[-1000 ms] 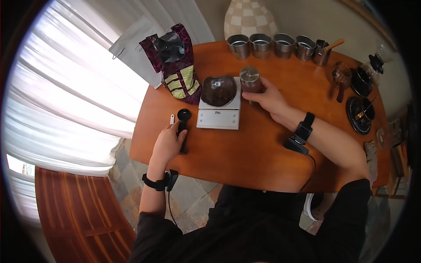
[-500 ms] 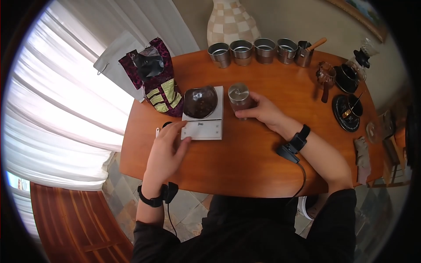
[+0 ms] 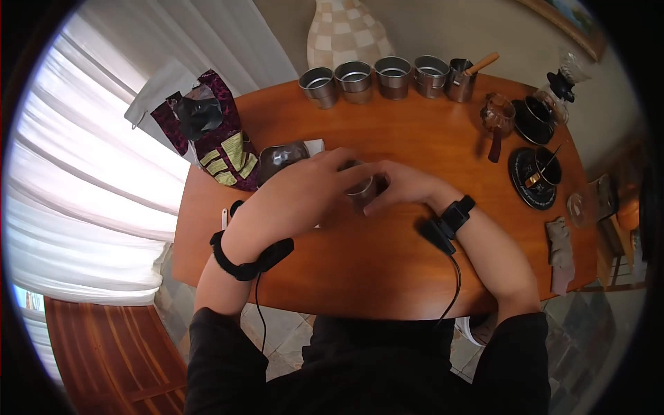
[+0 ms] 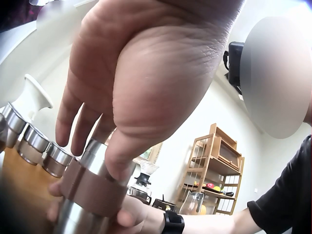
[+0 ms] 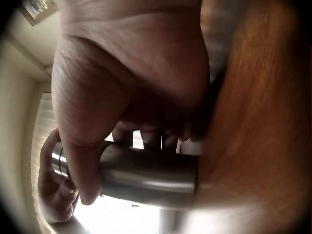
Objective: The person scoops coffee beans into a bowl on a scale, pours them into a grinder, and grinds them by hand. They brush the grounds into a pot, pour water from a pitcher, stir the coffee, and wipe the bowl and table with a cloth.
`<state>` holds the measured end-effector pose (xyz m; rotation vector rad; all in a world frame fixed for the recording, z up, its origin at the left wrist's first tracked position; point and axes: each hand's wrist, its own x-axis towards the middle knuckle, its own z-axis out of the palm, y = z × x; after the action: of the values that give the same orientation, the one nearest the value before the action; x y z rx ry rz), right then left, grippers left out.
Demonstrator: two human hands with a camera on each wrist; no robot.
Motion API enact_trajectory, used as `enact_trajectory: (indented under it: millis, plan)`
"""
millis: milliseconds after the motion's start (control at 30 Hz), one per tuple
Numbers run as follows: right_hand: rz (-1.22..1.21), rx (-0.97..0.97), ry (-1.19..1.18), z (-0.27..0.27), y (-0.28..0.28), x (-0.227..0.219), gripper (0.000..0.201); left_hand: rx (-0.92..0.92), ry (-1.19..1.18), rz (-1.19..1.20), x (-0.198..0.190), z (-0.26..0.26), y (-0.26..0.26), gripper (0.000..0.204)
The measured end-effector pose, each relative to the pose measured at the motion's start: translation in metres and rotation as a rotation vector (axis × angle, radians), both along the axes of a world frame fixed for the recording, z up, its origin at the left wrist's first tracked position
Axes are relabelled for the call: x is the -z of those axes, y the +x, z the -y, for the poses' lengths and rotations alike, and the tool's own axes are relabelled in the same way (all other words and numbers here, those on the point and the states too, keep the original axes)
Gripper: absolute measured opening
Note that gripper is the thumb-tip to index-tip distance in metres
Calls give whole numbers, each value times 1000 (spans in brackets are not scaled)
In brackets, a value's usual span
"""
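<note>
Toward the middle of the table, a steel hand coffee grinder with a brown band is between both hands. My right hand holds its body from the side, thumb and fingers round it. From above, my left hand reaches across and grips the grinder's metal top, thumb on one side and fingers on the other. In the right wrist view the grinder's base is right at the tabletop. Behind my left hand, a dark glossy bowl on a white scale is partly hidden.
A purple patterned bag stands at the left. Left of my forearm lie a black scoop and a small white-handled item. Several steel cups line the back edge. A glass pot and a cup on a black saucer are at right.
My left hand has left the black scoop, crossed over the scale and taken hold of the grinder's top. My right hand keeps its hold on the grinder's body. The head view has shifted.
</note>
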<state>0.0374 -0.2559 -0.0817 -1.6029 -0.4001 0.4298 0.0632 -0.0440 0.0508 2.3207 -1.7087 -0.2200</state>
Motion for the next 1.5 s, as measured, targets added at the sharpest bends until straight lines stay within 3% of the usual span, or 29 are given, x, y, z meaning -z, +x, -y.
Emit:
enact_trajectory:
  millis: [67, 167, 267, 367, 433, 467, 567, 633, 667, 700, 833, 900, 1000, 1033, 1100, 1233, 1400, 1500]
  plan:
    - [24, -50, 15, 3, 1, 5, 54, -9, 27, -12, 1, 2, -2, 59]
    - [133, -136, 27, 2, 2, 6, 47, 45, -12, 172, 7, 2, -5, 53]
    - [-38, -154, 45, 3, 0, 4, 41, 20, -55, 290, 13, 4, -6, 43]
    - [-4, -195, 28, 3, 1, 4, 38, -91, -37, 267, 8, 6, -10, 37]
    - [-89, -183, 66, 3, -2, -1, 41, -357, 51, 180, 2, 7, -16, 36]
    - [-95, -188, 63, 3, -3, -3, 41, -362, 49, 174, -1, 5, -16, 36]
    - [-14, -163, 30, 2, -4, -5, 45, -419, -125, 28, -7, -8, -17, 34]
    - [-9, -224, 98, 3, -1, 0, 50, -316, -373, -331, -8, -23, -25, 38]
    - [-16, -227, 93, 4, -1, 1, 50, -300, -366, -328, -4, -35, -27, 40]
    - [-2, -248, 94, 5, 0, 1, 52, -303, -370, -333, 3, -49, -30, 40]
    - [11, -314, 135, 6, 3, 3, 58, -284, -515, -876, 55, -78, -43, 42]
    - [63, -345, 114, 7, 5, 3, 59, -338, -436, -793, 71, -82, -46, 44]
    - [41, -346, 92, 5, 4, -1, 62, -457, -86, -665, 80, -69, -52, 47]
    - [-31, -320, 91, 5, 3, -2, 65, -456, -93, -670, 86, -68, -52, 47]
    - [-25, -306, 80, 4, 2, -3, 65, -297, -112, -397, 102, -65, -50, 45]
    - [-38, -279, 58, 4, 0, -2, 64, -231, -130, -355, 104, -60, -46, 41]
    - [-55, -281, 34, 5, 1, 3, 63, -104, -241, -121, 106, -65, -41, 33]
    - [-42, -277, 34, 1, -2, -1, 65, -99, -288, -196, 91, -63, -46, 24]
